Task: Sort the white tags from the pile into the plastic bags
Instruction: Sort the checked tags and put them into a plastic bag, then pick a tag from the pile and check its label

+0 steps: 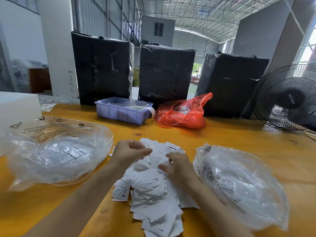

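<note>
Picking through the tag pile (153,185)

Left hand (130,152) is pinching tags, right hand (176,165) is lying relaxed on them; a careless sweep could be sending tags over the surface's (239,134) near edge.

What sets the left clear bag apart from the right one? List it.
The left bag plainly holds a layer of white tags; in the right bag tags are hard to make out. The left bag's print faces up at its far end; the right bag's runs along its near-left side. Both are clear, crumpled, and flank the tag pile.
</note>
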The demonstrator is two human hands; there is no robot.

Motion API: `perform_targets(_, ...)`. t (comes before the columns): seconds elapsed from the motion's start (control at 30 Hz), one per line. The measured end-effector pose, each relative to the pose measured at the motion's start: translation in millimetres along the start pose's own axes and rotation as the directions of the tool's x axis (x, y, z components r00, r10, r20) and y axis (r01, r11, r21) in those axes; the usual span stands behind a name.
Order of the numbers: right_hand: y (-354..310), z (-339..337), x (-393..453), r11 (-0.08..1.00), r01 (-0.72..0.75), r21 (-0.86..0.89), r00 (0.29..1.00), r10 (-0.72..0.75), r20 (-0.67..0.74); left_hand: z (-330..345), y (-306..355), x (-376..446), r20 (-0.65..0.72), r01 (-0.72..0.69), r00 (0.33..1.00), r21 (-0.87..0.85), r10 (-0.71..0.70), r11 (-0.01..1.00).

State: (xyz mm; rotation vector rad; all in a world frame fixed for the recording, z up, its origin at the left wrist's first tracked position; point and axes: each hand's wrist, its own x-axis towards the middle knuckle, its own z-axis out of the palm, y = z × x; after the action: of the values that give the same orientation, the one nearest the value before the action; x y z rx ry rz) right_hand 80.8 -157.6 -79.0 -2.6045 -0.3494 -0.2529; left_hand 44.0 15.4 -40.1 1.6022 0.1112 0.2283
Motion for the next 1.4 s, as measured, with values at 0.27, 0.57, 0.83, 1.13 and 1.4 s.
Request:
perform_targets(0.27, 3.7, 2.0, 1.2, 0.946, -0.094, 0.310, 0.994, 0.107, -0.027, 0.1, -3.6, 0.1, 0.018, -0.003, 1.000, 0.050, 0.002, 0.999)
perform_targets(0.57, 13.0, -0.8, 1.1, 0.955, -0.068, 0.290, 0.977, 0.122, -0.174, 0.5, -6.3, -0.5, 0.031, 0.004, 1.000, 0.073, -0.006, 0.997)
perform_targets(0.83, 12.7, 2.1, 6.6, 0.998, 0.055, 0.042, 0.989, -0.060, 0.134, 2.5, -5.1, -3.4, 0.041, 0.008, 0.999, 0.097, -0.012, 0.995)
perform_targets(1.13, 13.5, 4.3, 3.8, 0.971, 0.056, 0.230, 0.996, -0.037, -0.087, 4.1, -5.2, -5.1, 0.087, 0.007, 0.996, 0.142, -0.020, 0.990)
perform_targets(1.4, -3.4, -29.2, 0.0, 0.527, -0.059, 0.848, 0.973, 0.220, -0.069, 3.2, -2.4, -6.4, 0.057, 0.013, 0.998, 0.106, -0.019, 0.994)
